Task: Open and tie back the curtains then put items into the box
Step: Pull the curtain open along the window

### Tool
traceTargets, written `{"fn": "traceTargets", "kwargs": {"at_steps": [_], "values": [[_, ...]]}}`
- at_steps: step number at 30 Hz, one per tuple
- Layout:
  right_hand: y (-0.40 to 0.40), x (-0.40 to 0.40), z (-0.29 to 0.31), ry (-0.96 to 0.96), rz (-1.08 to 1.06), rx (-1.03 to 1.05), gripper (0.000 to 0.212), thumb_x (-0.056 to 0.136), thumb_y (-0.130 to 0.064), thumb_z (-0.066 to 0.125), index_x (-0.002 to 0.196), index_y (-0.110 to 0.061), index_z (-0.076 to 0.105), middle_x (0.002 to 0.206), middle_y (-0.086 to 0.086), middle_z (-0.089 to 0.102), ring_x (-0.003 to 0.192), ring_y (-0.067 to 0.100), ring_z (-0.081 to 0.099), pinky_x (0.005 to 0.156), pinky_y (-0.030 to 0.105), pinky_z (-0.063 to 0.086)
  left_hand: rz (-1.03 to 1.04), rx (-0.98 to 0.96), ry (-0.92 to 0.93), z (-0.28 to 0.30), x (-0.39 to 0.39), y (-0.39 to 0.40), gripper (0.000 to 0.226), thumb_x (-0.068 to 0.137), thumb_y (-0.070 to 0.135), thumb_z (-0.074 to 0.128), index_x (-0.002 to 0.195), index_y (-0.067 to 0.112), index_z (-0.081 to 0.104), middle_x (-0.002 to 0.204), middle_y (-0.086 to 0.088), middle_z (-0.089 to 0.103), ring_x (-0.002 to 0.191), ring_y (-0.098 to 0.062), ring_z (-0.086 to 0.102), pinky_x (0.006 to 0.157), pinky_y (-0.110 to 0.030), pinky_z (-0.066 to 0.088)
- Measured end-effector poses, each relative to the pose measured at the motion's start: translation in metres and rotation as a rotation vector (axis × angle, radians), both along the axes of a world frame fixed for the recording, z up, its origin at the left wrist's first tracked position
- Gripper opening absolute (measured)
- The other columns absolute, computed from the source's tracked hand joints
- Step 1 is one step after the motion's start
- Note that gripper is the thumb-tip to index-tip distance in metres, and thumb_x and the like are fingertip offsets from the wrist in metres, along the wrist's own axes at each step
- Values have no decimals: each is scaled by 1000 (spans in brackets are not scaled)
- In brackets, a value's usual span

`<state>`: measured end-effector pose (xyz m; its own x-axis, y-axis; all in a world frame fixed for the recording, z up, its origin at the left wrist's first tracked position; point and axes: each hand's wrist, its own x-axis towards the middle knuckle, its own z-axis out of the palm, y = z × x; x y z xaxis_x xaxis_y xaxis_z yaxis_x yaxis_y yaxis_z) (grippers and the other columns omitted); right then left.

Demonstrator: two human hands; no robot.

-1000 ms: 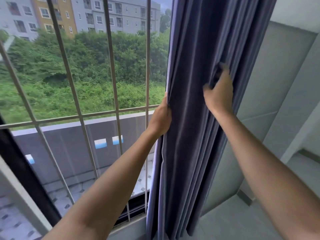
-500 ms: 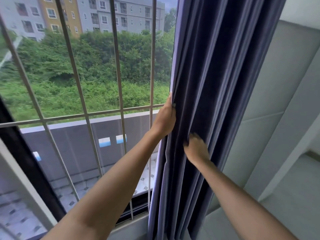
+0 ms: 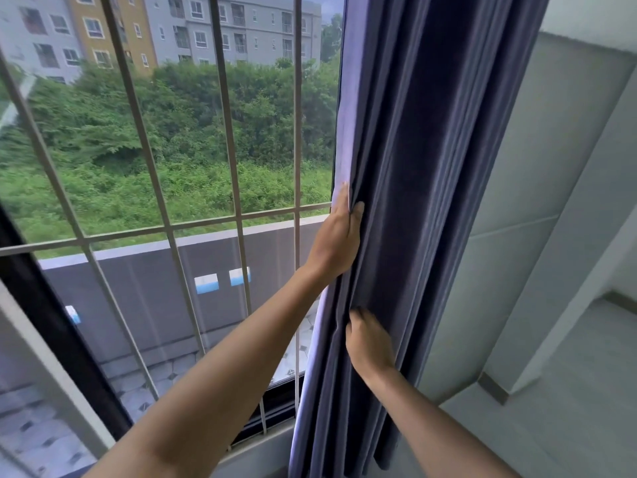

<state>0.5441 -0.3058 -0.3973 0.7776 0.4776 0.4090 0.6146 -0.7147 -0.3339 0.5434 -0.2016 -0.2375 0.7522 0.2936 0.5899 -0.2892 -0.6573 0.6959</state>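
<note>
At the window: I see the blue-grey curtain [image 3: 424, 174] bunched in folds at the right side of the barred window [image 3: 220, 139], hanging beside the grey wall [image 3: 537, 201]; my left hand [image 3: 339, 236] lies flat on the curtain's lit edge, fingers straight w/ thumb on the front of the cloth; lower down, my right hand [image 3: 368, 341] digs curled fingers into a fold, gripping it; apt blocks & green scrub show thru the glass.
</note>
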Motion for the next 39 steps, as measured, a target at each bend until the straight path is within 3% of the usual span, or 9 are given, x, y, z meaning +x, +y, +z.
{"fn": "traceTargets", "kwargs": {"at_steps": [7,11,16,18,20,24,28,34,39], "values": [[4,-9,-3,-48,16,33,16,80,5,60,90,-6,65,87,8,67,73,26,68,53,29,52,15,0,60,1,-2,-5,62,102,40,26,152,7,14,159,-7,19,147,-16,16,121,-32,16],[7,-12,1,9,50,-2,26,92,1,40,106,-6,60,106,9,63,95,28,63,70,35,51,-2,103,91,0,-3,-7,71,100,34,43,152,4,4,160,-8,7,148,-17,7,119,-25,9],[6,0,10,151,217,-46,36,88,-8,40,118,-16,57,120,8,59,110,29,57,88,38,50,39,137,46,-8,9,1,55,99,-2,31,149,-6,7,158,-21,11,148,-27,10,121,-34,12],[-2,19,41,89,191,56,46,78,-8,46,121,-18,58,120,9,59,111,32,57,93,37,49,58,146,36,-12,12,8,60,94,-10,28,150,-4,8,159,-18,12,148,-24,12,121,-32,13],[-13,44,89,-134,88,299,53,73,-2,52,125,-10,58,123,15,57,115,34,53,101,39,44,71,166,24,-16,16,15,64,90,-12,27,151,-2,9,159,-15,14,147,-23,16,119,-29,16],[-33,88,196,-446,-78,693,56,76,1,54,131,-4,49,131,21,47,123,32,44,106,32,33,73,162,4,-19,21,18,67,87,-15,27,151,-1,9,159,-15,15,147,-23,17,118,-23,14],[-32,113,234,-208,-134,716,63,87,-12,61,143,-11,33,135,12,44,120,23,49,97,22,35,50,140,10,-18,22,16,70,86,-16,23,151,0,4,160,-14,7,149,-20,5,121,-31,7],[-21,114,187,25,-56,504,31,87,-13,61,115,-10,49,113,11,64,100,29,63,81,30,50,62,131,40,-19,25,23,70,87,-12,23,153,5,5,161,-9,7,149,-16,4,122,-37,10],[-11,79,88,156,-57,234,26,92,-14,48,117,-19,51,107,8,68,97,32,65,69,29,46,54,121,36,-20,28,24,63,93,-5,23,153,7,7,160,-9,14,148,-16,10,121,-40,16]]}}
